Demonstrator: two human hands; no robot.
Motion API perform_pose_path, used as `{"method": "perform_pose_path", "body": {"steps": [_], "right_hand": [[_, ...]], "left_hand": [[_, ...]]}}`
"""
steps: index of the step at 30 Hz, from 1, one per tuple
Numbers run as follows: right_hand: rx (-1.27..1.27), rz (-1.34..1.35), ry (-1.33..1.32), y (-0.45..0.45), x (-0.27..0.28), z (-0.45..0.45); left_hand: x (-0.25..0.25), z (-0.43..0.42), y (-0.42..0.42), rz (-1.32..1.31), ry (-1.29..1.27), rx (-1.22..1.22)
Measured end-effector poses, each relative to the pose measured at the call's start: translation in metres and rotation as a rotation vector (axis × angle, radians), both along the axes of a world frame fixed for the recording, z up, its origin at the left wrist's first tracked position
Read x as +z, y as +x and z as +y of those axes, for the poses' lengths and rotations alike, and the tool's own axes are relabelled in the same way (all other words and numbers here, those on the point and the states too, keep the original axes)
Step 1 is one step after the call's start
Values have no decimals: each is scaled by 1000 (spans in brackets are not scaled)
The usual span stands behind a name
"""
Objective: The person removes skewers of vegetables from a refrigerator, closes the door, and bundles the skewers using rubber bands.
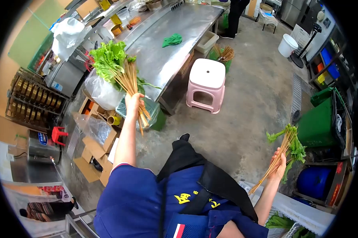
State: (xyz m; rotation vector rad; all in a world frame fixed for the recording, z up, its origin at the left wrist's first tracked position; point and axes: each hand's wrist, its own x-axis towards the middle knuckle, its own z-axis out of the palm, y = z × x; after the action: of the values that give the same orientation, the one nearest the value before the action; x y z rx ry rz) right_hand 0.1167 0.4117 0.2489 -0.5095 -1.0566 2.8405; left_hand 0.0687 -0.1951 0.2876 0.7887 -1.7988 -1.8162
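My left hand (134,104) is wrapped round a bundle of wooden skewers (128,81) with leafy green lettuce (108,59) at their upper ends. That bundle is held up beside the corner of the metal table, above a green bin with a plastic liner (158,119). Out to the right, my right hand (279,163) grips a thinner bundle of skewers (272,168). Green leafy vegetables (296,148) hang from its upper end, close to the large green bin. The lower ends of both bundles stick out below my hands.
A pink and white stool (206,83) stands by the metal table (155,31), where a green cloth (172,39) lies. Open cardboard boxes (92,148) are at left. A green wheeled bin (319,119) stands at right. Another person's legs (235,20) show beyond the table.
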Motion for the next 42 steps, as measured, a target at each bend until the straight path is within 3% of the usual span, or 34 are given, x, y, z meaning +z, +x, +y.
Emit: {"method": "perform_pose_path", "body": {"steps": [4, 6, 7, 8, 13, 19, 23, 24, 25, 26, 27, 28, 29, 30, 31, 32, 34, 35, 36, 38, 39, 42], "right_hand": [[-65, 1, 84, -70, 7, -80], [-29, 17, 8, -109, 7, -112], [-3, -5, -48, -125, 10, -124], [23, -23, -107, -141, 16, -139], [-59, -48, 76, -206, 48, -227], [86, -69, 261, -261, 59, -274], [92, -69, 477, -285, 84, -304], [103, -54, 531, -289, 92, -307], [115, -36, 547, -293, 97, -307], [142, -11, 557, -298, 100, -308], [139, 33, 559, -302, 104, -307], [160, 70, 557, -305, 107, -309], [152, 96, 573, -304, 111, -312], [159, 126, 585, -305, 115, -316], [175, 172, 597, -304, 114, -320], [176, 236, 564, -301, 106, -324], [189, 316, 575, -286, 103, -335], [207, 283, 590, -274, 102, -338], [168, 405, 660, -263, 103, -339], [121, 361, 738, -245, 99, -332], [130, 327, 664, -237, 94, -331], [74, 240, 440, -212, 85, -323]], "left_hand": [[-36, -112, -81, -271, -367, 86], [-91, -174, -130, -401, -730, 158], [-76, -168, -144, -592, -828, 137], [-90, -181, -165, -761, -827, 63], [-180, -194, -235, -888, -736, -170], [-200, -188, -246, -997, -638, -245], [-176, -185, -235, -923, -603, -393], [-188, -185, -228, -982, -807, -236], [-175, -190, -234, -1072, -773, -398], [-175, -171, -225, -815, -1032, -2], [-142, -145, -224, -566, -1050, 25], [-135, -135, -235, -403, -793, -237], [-124, -92, -238, -184, -546, -313], [-54, -24, -232, -58, -152, -537], [-43, 16, -233, -5, -172, -789], [4, 55, -224, -36, -116, -1014], [6, 120, -217, 206, 297, -1280], [25, 129, -220, 87, 539, -1498], [26, 135, -213, 16, 600, -1450], [27, 137, -191, -147, 703, -1340], [30, 135, -184, -125, 605, -1322], [16, 163, -163, 248, 379, -1021]]}}
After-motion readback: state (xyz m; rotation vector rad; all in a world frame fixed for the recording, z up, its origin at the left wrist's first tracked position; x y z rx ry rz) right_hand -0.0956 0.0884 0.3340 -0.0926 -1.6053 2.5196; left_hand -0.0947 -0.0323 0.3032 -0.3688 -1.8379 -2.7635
